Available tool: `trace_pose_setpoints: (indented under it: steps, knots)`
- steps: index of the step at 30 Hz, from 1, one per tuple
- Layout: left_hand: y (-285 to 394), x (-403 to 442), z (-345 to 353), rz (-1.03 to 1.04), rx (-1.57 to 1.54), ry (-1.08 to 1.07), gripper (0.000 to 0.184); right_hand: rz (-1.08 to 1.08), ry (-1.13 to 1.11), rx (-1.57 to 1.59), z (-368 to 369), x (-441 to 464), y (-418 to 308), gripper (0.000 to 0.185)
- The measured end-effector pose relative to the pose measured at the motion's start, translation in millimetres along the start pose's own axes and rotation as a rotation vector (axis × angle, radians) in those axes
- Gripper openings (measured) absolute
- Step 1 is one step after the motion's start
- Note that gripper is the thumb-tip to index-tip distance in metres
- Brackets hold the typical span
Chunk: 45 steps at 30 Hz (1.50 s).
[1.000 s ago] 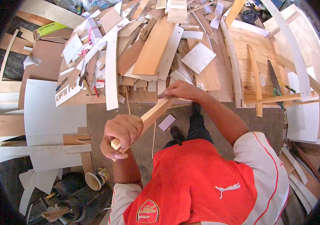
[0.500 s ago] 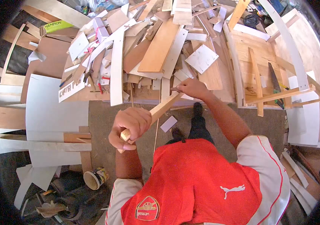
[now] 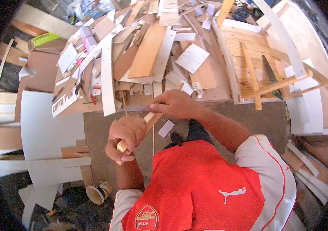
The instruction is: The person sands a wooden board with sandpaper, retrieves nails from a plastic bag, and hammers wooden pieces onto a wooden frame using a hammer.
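Observation:
A pale, narrow wooden strip point(image 3: 151, 120) runs slantwise in front of the red shirt. My left hand point(image 3: 127, 134) is wrapped round its near part, and the squared end pokes out below the fingers. Farther up, my right hand point(image 3: 174, 104) lies over the strip with its fingers bent round it. The strip's far tip shows just beyond that hand. Whether anything thin is between the right fingers and the wood is hidden.
Ahead, a bench edge point(image 3: 210, 103) bears a heap of boards and offcuts, with a white board point(image 3: 192, 58) on top. A handsaw point(image 3: 268, 69) lies in a wooden frame at right. White sheets point(image 3: 50, 127) stand left, above a bucket point(image 3: 97, 193). A white offcut point(image 3: 166, 128) lies on the floor.
My right hand has slid down the strip from its far end, closer to my left hand. My left hand keeps its grip. The view has shifted slightly.

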<state>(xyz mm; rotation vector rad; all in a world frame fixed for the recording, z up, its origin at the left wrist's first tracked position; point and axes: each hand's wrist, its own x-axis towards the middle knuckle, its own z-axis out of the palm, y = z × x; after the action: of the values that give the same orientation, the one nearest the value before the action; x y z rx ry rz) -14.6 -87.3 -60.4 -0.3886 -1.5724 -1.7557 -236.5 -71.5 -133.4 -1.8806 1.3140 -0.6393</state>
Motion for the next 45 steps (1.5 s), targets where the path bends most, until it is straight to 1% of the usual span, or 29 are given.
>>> trace_pose_setpoints:
  steps: [2, 4, 5, 6, 8, 9, 10, 11, 13, 15, 16, 17, 19, 21, 22, 23, 25, 27, 28, 29, 31, 32, 33, 35, 36, 39, 42, 45]
  knots:
    - [1, 4, -1, -0.017, 0.009, -0.018, 0.026, 0.149, -0.064, 0.057, -5, 0, 1, 0.039]
    - [2, 4, -2, -0.017, 0.015, -0.018, 0.026, 0.301, -0.026, -0.091, -16, -4, 24, 0.038]
    - [0, 7, 0, -0.015, 0.016, -0.053, 0.026, 0.373, -0.013, -0.168, -18, -3, 40, 0.038]
    - [-1, 10, 3, -0.017, 0.016, -0.086, 0.026, 0.443, -0.033, -0.118, -12, 2, 56, 0.038]
    - [-3, 15, 2, -0.012, 0.028, -0.120, 0.027, 0.260, 0.034, -0.004, -7, -7, 20, 0.037]
    - [-4, 15, 2, -0.012, 0.031, -0.117, 0.027, 0.169, 0.065, 0.058, -5, -16, -8, 0.037]
    - [-5, 15, 2, -0.012, 0.031, -0.115, 0.027, 0.098, 0.071, 0.048, -16, -27, -41, 0.037]
    - [-6, 15, 2, -0.015, 0.024, -0.111, 0.027, 0.032, 0.091, 0.064, -13, -28, -34, 0.036]
    - [-6, 16, 0, -0.018, 0.011, -0.109, 0.027, -0.102, 0.136, 0.093, -1, -19, 5, 0.035]
    - [-4, 15, 0, -0.019, 0.005, -0.088, 0.028, 0.220, 0.101, -0.018, 11, -3, 79, 0.034]
    - [-3, 14, 1, -0.020, 0.002, -0.075, 0.028, 0.383, 0.081, -0.072, 14, 0, 99, 0.034]
    - [-3, 13, 2, -0.022, -0.001, -0.095, 0.028, 0.296, 0.096, -0.027, 15, -2, 92, 0.034]
    - [-5, 14, 2, -0.020, -0.001, -0.133, 0.028, 0.115, 0.120, 0.056, 12, -9, 49, 0.034]
    - [-6, 12, 2, -0.012, 0.010, -0.111, 0.027, 0.077, 0.087, 0.129, -5, -27, -22, 0.035]
    - [-5, 11, 2, -0.010, 0.013, -0.102, 0.027, 0.060, 0.074, 0.166, -11, -33, -41, 0.036]
    - [-5, 11, 0, -0.014, 0.009, -0.109, 0.027, 0.043, 0.112, 0.134, -7, -31, -29, 0.036]
    - [-1, 10, -5, -0.020, 0.010, -0.119, 0.027, 0.000, 0.179, 0.067, 4, -19, 23, 0.036]
    - [-5, 5, 0, 0.001, -0.024, -0.066, 0.027, 0.259, 0.095, -0.038, -1, -8, 72, 0.038]
    - [-5, 2, 3, 0.002, -0.041, -0.034, 0.027, 0.387, 0.046, -0.084, 1, -5, 73, 0.039]
    - [-3, 1, 2, -0.006, -0.025, -0.039, 0.027, 0.287, 0.051, 0.005, 10, -4, 70, 0.038]
    - [-1, 4, -2, -0.016, 0.002, -0.057, 0.028, 0.093, 0.064, 0.177, 9, -17, 19, 0.035]
    - [1, 5, -1, -0.023, -0.001, -0.052, 0.028, 0.079, 0.079, 0.199, 7, -25, -7, 0.035]
    - [0, 4, 0, -0.013, -0.001, -0.030, 0.029, 0.118, 0.095, 0.162, 9, -22, 0, 0.037]
    - [-2, 4, 2, 0.006, -0.003, 0.005, 0.029, 0.199, 0.134, 0.087, 14, -14, 35, 0.041]
    - [-2, 5, 0, 0.014, -0.001, -0.028, 0.030, 0.139, 0.177, 0.171, 16, -11, 61, 0.044]
    - [-4, 6, 0, 0.021, -0.004, -0.090, 0.032, 0.422, 0.078, -0.066, 9, -3, 87, 0.045]
    - [-4, 5, 0, 0.007, 0.005, -0.088, 0.032, 0.114, 0.084, 0.194, 21, -13, 41, 0.035]
    - [-5, 9, 0, 0.002, 0.016, -0.091, 0.032, 0.174, 0.053, 0.264, 18, -11, 49, 0.035]
